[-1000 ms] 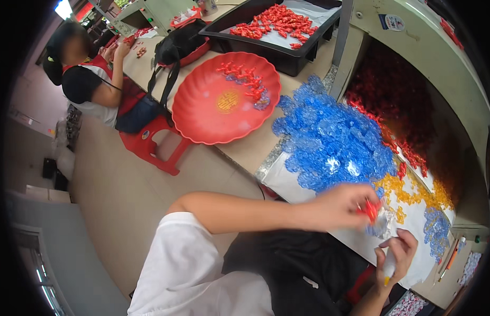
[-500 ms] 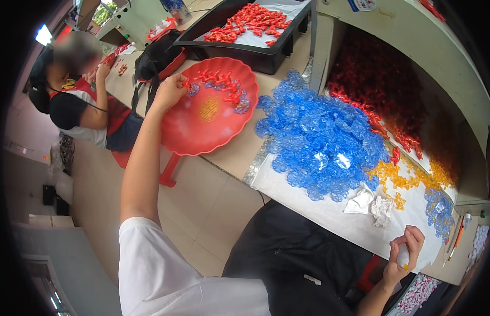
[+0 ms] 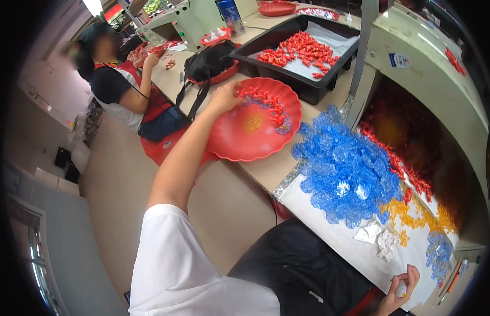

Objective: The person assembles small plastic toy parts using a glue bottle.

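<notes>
My left hand reaches over the far left rim of a red scalloped plate, its fingers pinched on what looks like a small red piece. Beside the fingertips, red figure-like pieces stand in a curved row along the plate's far side. Clear bluish discs lie under or beside several of them. Down at the lower right, my right hand is closed around a small white squeeze bottle, partly hidden by the fingers. The bottle is apart from the plate.
A big heap of clear blue pieces covers the bench, with amber pieces and crumpled white tissue beside it. Behind stands a black tray of red pieces. A box-like booth rises at right. A co-worker sits at left.
The view has turned, so the whole scene sits farther right and lower. My left hand stays at the plate's left end of the row; my right hand still holds the bottle.
</notes>
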`<state>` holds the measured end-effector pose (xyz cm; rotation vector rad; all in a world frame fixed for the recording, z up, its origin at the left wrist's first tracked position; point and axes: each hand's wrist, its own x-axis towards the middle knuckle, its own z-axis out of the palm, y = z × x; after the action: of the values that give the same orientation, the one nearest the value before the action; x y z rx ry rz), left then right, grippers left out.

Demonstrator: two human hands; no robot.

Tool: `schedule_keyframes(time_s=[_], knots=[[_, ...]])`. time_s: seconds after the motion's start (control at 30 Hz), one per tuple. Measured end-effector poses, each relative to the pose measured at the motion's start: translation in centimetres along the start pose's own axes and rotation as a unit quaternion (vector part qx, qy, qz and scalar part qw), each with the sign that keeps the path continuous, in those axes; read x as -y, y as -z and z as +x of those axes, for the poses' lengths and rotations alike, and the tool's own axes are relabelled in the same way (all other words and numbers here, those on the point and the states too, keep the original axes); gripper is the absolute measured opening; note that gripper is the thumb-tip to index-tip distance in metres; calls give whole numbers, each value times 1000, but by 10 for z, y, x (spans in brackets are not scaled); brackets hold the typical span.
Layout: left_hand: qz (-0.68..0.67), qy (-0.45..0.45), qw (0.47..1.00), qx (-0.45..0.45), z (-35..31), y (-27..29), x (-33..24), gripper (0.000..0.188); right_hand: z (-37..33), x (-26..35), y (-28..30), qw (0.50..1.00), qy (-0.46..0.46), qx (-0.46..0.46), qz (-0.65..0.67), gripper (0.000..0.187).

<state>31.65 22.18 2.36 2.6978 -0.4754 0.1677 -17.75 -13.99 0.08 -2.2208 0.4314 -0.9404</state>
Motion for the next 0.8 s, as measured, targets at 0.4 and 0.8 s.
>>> schedule_keyframes(time_s=[0.4, 0.8], knots=[[-72, -392, 908, -133, -90, 21, -214, 46, -5, -1, 5, 996, -59, -37, 58, 30], [-317, -525, 789, 46, -176, -79, -330, 38, -18, -2, 13, 985, -126, -82, 81, 30]])
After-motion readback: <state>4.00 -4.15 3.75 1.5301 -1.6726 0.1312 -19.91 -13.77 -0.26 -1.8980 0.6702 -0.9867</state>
